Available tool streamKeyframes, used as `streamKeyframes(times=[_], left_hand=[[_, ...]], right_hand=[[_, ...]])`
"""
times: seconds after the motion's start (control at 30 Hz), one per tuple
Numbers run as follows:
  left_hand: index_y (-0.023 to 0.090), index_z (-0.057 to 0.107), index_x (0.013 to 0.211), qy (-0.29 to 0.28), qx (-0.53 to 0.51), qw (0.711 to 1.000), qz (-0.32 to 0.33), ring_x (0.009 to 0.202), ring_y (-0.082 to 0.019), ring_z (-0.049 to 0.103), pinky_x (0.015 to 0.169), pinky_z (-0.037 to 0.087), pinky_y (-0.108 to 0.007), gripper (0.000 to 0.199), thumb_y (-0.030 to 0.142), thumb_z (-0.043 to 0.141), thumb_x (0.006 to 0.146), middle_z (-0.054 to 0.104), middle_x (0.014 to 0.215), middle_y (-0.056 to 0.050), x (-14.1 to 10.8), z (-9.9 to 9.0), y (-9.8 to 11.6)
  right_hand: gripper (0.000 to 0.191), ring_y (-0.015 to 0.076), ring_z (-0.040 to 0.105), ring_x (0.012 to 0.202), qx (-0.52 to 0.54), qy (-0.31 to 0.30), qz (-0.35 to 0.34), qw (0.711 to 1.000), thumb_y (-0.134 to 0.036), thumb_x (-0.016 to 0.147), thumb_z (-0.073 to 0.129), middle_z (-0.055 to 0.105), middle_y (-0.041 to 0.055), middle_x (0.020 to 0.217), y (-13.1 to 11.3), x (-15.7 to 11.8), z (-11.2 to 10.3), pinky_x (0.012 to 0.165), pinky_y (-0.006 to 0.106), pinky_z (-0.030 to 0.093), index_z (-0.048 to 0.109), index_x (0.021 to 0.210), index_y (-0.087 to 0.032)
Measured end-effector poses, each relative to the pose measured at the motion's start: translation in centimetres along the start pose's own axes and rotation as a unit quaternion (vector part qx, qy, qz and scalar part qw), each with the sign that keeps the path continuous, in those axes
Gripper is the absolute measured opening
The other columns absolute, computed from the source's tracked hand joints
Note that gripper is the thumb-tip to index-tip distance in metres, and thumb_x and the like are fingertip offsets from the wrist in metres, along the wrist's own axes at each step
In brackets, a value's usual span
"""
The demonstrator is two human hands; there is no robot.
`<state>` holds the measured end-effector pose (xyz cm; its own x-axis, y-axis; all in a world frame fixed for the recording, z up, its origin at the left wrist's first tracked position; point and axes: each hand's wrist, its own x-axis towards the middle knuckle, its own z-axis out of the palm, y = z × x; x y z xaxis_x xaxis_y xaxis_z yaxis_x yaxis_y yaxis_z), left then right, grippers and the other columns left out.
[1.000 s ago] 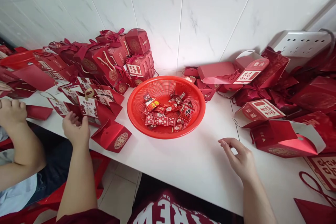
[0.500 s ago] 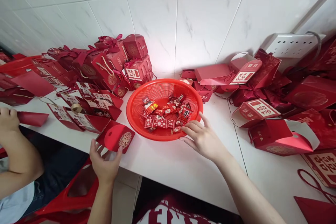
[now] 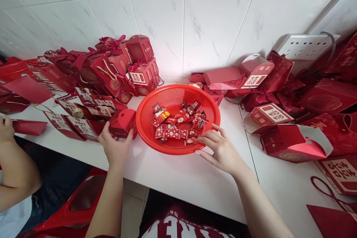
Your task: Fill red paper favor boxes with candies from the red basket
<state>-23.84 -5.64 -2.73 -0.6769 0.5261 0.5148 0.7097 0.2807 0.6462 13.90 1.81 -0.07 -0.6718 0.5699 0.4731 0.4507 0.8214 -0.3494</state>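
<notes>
My left hand (image 3: 117, 145) has its thumb and fingers around a small red gift box (image 3: 122, 123), which stands on the table touching or close to the basket's left side. My right hand (image 3: 220, 148) grips the near right rim of a red plastic basket (image 3: 143, 134), fingers over the edge and thumb outside. Inside the basket lie several wrapped candies (image 3: 174, 132) in red packets, heaped toward the middle and right. Just left of my left hand are red and white paper gift bags (image 3: 83, 126).
Stacked red gift boxes (image 3: 114, 70) stand against the tiled wall at left. More boxes (image 3: 295, 143) crowd the right side, below a power strip (image 3: 298, 46). At far left, another person's hand (image 3: 6, 130) is by a red paper piece (image 3: 29, 127).
My left hand has pushed the gift box away from the table's front edge, to beside the basket, and turned it. The basket has shifted slightly right, with my right hand still at its rim.
</notes>
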Motion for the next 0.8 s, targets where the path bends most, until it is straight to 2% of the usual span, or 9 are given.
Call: streamKeyframes(times=[0.17, 0.3, 0.4, 0.5, 0.53, 0.57, 0.67, 0.73, 0.8], left_hand=[[0.023, 0.03, 0.156, -0.047, 0.026, 0.998, -0.037, 0.112, -0.033, 0.059, 0.094, 0.053, -0.055, 0.107, 0.039, 0.087, 0.067, 0.044, 0.134, -0.02, 0.2, 1.7, -1.6], [0.017, 0.013, 0.162, -0.052, 0.016, 0.998, -0.01, 0.132, -0.041, 0.046, 0.105, 0.044, -0.061, 0.119, 0.04, 0.084, 0.069, 0.038, 0.144, -0.026, -0.2, 1.7, -1.6], [0.012, 0.017, 0.161, 0.009, -0.009, 0.997, 0.07, 0.146, -0.037, 0.03, 0.114, 0.039, -0.055, 0.107, 0.036, 0.078, 0.075, 0.029, 0.155, -0.025, -1.2, 0.8, 0.5], [0.016, 0.036, 0.153, 0.088, -0.055, 0.979, 0.174, 0.141, -0.034, 0.04, 0.108, 0.047, -0.05, 0.082, 0.026, 0.072, 0.08, 0.04, 0.15, -0.02, -3.0, -0.3, 4.3], [0.017, 0.043, 0.15, 0.086, -0.072, 0.966, 0.234, 0.136, -0.034, 0.047, 0.108, 0.046, -0.051, 0.076, 0.023, 0.072, 0.08, 0.048, 0.145, -0.018, -3.8, -0.5, 5.8], [0.019, 0.048, 0.146, 0.053, -0.089, 0.947, 0.305, 0.13, -0.034, 0.053, 0.108, 0.046, -0.051, 0.07, 0.021, 0.072, 0.08, 0.056, 0.138, -0.016, -4.5, -0.7, 7.2], [0.023, 0.061, 0.134, -0.117, -0.092, 0.858, 0.491, 0.115, -0.031, 0.065, 0.107, 0.046, -0.049, 0.054, 0.025, 0.075, 0.081, 0.07, 0.121, -0.01, -6.5, -0.2, 10.8], [0.024, 0.066, 0.128, -0.165, -0.069, 0.822, 0.541, 0.111, -0.028, 0.068, 0.107, 0.045, -0.047, 0.044, 0.027, 0.074, 0.085, 0.074, 0.116, -0.007, -7.5, 0.6, 12.2], [0.025, 0.067, 0.127, -0.162, -0.057, 0.823, 0.542, 0.108, -0.025, 0.069, 0.106, 0.044, -0.044, 0.038, 0.022, 0.068, 0.09, 0.075, 0.114, -0.005, -8.0, 1.5, 12.7]], right_hand=[[0.028, 0.0222, 0.066, 0.097, 0.015, 0.008, 0.008, 1.0, -0.044, 0.098, 0.06, 0.072, 0.0054, 0.102, 0.0, -0.1, 0.3, 0.117, 0.054, 0.029, 0.066, 0.113, -0.021], [0.027, 0.023, 0.066, 0.103, 0.025, 0.011, 0.01, 1.0, -0.044, 0.098, 0.06, 0.072, 0.0061, 0.109, -0.3, 0.0, 0.1, 0.119, 0.055, 0.027, 0.065, 0.115, -0.023], [0.03, 0.0239, 0.064, 0.112, 0.029, 0.022, 0.01, 0.999, -0.043, 0.098, 0.059, 0.069, 0.0082, 0.12, -0.1, 0.0, -1.1, 0.12, 0.054, 0.027, 0.064, 0.119, -0.023], [0.026, 0.0247, 0.063, 0.115, -0.009, 0.077, 0.043, 0.996, -0.039, 0.099, 0.058, 0.067, 0.0093, 0.122, 1.3, -0.1, -3.5, 0.118, 0.054, 0.031, 0.064, 0.119, -0.023], [0.023, 0.0254, 0.063, 0.114, -0.033, 0.107, 0.067, 0.991, -0.038, 0.099, 0.058, 0.068, 0.0093, 0.121, 2.2, -0.2, -4.6, 0.116, 0.054, 0.034, 0.065, 0.116, -0.024], [0.021, 0.0263, 0.063, 0.113, -0.062, 0.14, 0.099, 0.983, -0.037, 0.099, 0.057, 0.068, 0.0095, 0.12, 3.2, -0.4, -5.8, 0.112, 0.053, 0.038, 0.067, 0.113, -0.024], [0.021, 0.0296, 0.061, 0.114, -0.145, 0.218, 0.224, 0.939, -0.035, 0.098, 0.053, 0.068, 0.0123, 0.119, 6.9, -1.4, -9.7, 0.101, 0.048, 0.047, 0.069, 0.105, -0.023], [0.024, 0.032, 0.06, 0.113, -0.195, 0.242, 0.328, 0.892, -0.034, 0.096, 0.051, 0.068, 0.0145, 0.115, 9.2, -2.7, -12.1, 0.097, 0.05, 0.049, 0.07, 0.104, -0.022], [0.028, 0.0354, 0.06, 0.111, -0.231, 0.233, 0.433, 0.84, -0.036, 0.093, 0.051, 0.067, 0.0162, 0.113, 11.0, -4.2, -14.0, 0.092, 0.054, 0.049, 0.069, 0.108, -0.021]])
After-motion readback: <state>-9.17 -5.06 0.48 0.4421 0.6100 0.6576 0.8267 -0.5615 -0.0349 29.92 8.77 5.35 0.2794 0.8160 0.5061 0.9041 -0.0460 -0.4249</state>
